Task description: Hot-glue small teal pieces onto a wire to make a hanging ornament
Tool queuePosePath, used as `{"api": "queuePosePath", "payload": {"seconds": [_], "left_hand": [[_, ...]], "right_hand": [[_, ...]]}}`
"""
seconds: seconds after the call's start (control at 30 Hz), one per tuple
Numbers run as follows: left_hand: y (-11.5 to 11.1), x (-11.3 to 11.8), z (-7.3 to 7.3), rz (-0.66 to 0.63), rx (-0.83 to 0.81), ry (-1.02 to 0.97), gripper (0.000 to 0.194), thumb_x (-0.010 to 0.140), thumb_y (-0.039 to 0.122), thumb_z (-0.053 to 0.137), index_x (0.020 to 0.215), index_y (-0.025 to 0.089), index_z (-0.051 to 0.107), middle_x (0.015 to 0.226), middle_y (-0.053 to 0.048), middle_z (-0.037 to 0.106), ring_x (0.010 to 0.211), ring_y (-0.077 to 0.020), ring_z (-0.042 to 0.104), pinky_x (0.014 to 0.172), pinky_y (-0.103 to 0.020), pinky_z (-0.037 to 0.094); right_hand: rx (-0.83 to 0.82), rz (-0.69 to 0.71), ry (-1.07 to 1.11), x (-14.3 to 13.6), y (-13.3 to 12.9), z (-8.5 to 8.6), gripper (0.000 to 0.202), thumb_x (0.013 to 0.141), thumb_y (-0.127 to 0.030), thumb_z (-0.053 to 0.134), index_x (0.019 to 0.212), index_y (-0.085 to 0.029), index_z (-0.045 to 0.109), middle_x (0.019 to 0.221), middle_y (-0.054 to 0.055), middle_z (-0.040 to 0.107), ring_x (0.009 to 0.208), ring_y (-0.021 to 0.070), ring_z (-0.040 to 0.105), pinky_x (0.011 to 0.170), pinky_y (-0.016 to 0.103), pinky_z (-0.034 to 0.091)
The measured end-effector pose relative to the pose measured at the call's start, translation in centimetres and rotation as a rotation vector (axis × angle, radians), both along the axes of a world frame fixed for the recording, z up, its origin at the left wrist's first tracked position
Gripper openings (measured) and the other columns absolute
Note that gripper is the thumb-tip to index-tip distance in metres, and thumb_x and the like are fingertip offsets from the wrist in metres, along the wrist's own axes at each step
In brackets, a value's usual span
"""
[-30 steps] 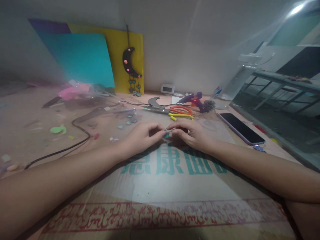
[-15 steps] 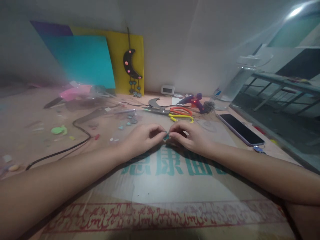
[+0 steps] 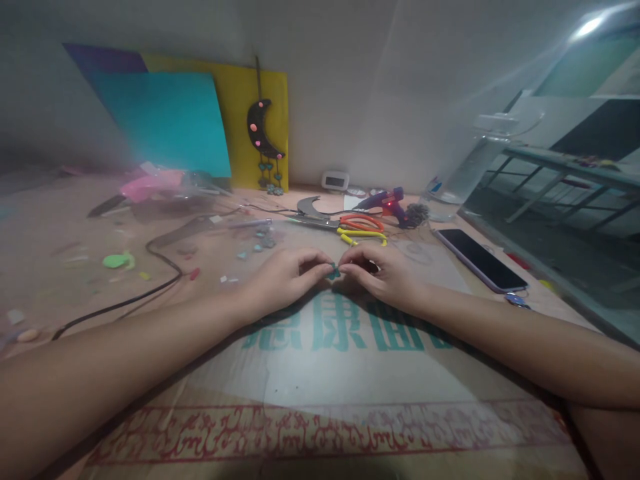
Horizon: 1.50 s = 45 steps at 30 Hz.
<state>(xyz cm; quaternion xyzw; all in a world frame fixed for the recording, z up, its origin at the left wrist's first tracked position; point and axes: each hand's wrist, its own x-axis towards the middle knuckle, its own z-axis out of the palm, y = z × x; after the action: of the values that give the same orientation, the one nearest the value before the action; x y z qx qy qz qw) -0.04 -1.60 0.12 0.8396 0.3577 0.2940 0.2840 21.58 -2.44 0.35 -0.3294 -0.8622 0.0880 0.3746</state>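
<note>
Between my fingertips is a small teal piece [image 3: 334, 271], seemingly star- or flower-shaped and partly covered by the fingers. My left hand [image 3: 293, 279] pinches it from the left between thumb and forefinger. From the other side my right hand [image 3: 383, 277] is closed in a pinch at its right edge. Both hands are just above a cardboard sheet [image 3: 320, 380] printed with green characters and a red border. Beyond the left hand lie several small grey-blue pieces [image 3: 260, 240]. Behind the hands are scissors with orange and yellow handles [image 3: 363, 228].
A purple glue gun [image 3: 385, 201] with a lit red light lies near the wall beside a grey crescent cutout [image 3: 310, 208]. A phone [image 3: 480, 260] lies at the right. A decorated dark crescent [image 3: 257, 130] hangs before yellow card [image 3: 235, 120]. A dark cord [image 3: 120, 305] crosses the left side.
The fingertips have shifted slightly on the teal piece, and more of it shows now. The arms and surrounding things stay nearly where they were.
</note>
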Motion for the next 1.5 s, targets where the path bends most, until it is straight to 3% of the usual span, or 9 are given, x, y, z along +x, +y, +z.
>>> {"api": "queuePosePath", "payload": {"seconds": [0.23, 0.4, 0.63, 0.9, 1.03, 1.3, 1.5], "left_hand": [[0.0, -0.05, -0.1, -0.004, -0.044, -0.041, 0.026, 0.092, 0.037, 0.051, 0.099, 0.02, 0.07, 0.092, -0.002, 0.076, 0.085, -0.0176, 0.068, 0.077, -0.026, 0.05], [0.07, 0.12, -0.31, -0.007, -0.084, -0.053, 0.021, 0.087, 0.035, 0.057, 0.094, 0.02, 0.07, 0.086, -0.001, 0.075, 0.079, -0.016, 0.067, 0.071, -0.025, 0.049], [0.18, 0.23, -0.46, 0.019, -0.014, -0.002, 0.02, 0.086, 0.035, 0.057, 0.087, 0.018, 0.068, 0.075, 0.001, 0.068, 0.066, -0.0125, 0.058, 0.06, -0.022, 0.043], [0.06, 0.22, -0.13, 0.014, -0.008, -0.043, 0.017, 0.086, 0.031, 0.055, 0.087, 0.018, 0.066, 0.077, 0.001, 0.069, 0.068, -0.0126, 0.059, 0.065, -0.023, 0.046], [0.16, 0.19, -0.11, 0.038, -0.047, -0.076, 0.018, 0.087, 0.032, 0.055, 0.086, 0.018, 0.065, 0.078, 0.0, 0.068, 0.071, -0.0133, 0.06, 0.068, -0.024, 0.047], [0.04, 0.28, 0.1, 0.063, -0.094, -0.098, 0.017, 0.085, 0.033, 0.057, 0.086, 0.017, 0.063, 0.079, 0.0, 0.067, 0.072, -0.0141, 0.06, 0.067, -0.025, 0.046], [-0.08, 0.34, 0.47, 0.084, -0.074, -0.106, 0.018, 0.086, 0.033, 0.056, 0.082, 0.016, 0.062, 0.077, -0.001, 0.066, 0.072, -0.0143, 0.06, 0.067, -0.025, 0.046]], "right_hand": [[-0.037, -0.04, 0.001, 0.15, 0.06, -0.13, 0.013, 0.09, -0.026, 0.059, 0.082, -0.016, 0.063, 0.066, -0.001, 0.062, 0.055, 0.0088, 0.051, 0.052, 0.02, 0.039], [-0.028, -0.03, -0.002, 0.06, -0.07, 0.02, 0.014, 0.09, -0.027, 0.059, 0.082, -0.016, 0.064, 0.066, -0.001, 0.062, 0.055, 0.0083, 0.05, 0.052, 0.019, 0.038], [-0.056, -0.019, -0.02, -0.02, -0.17, 0.06, 0.014, 0.09, -0.027, 0.059, 0.082, -0.017, 0.064, 0.068, -0.001, 0.063, 0.055, 0.0084, 0.05, 0.052, 0.02, 0.037], [-0.014, -0.015, -0.063, 0.22, 0.0, 0.36, 0.014, 0.09, -0.028, 0.057, 0.091, -0.016, 0.065, 0.07, 0.0, 0.062, 0.057, 0.0094, 0.048, 0.053, 0.021, 0.038], [0.004, -0.02, -0.035, 0.2, 0.2, 0.24, 0.013, 0.09, -0.025, 0.056, 0.085, -0.016, 0.064, 0.07, 0.001, 0.063, 0.058, 0.01, 0.05, 0.055, 0.022, 0.04], [-0.069, -0.053, -0.03, 0.12, -0.23, 0.4, 0.018, 0.091, -0.029, 0.056, 0.087, -0.016, 0.067, 0.074, 0.003, 0.068, 0.064, 0.0119, 0.058, 0.06, 0.023, 0.044], [-0.234, -0.095, -0.04, -0.3, -0.38, 0.65, 0.021, 0.089, -0.03, 0.057, 0.096, -0.015, 0.07, 0.077, 0.003, 0.07, 0.065, 0.0122, 0.06, 0.058, 0.022, 0.045]]}}
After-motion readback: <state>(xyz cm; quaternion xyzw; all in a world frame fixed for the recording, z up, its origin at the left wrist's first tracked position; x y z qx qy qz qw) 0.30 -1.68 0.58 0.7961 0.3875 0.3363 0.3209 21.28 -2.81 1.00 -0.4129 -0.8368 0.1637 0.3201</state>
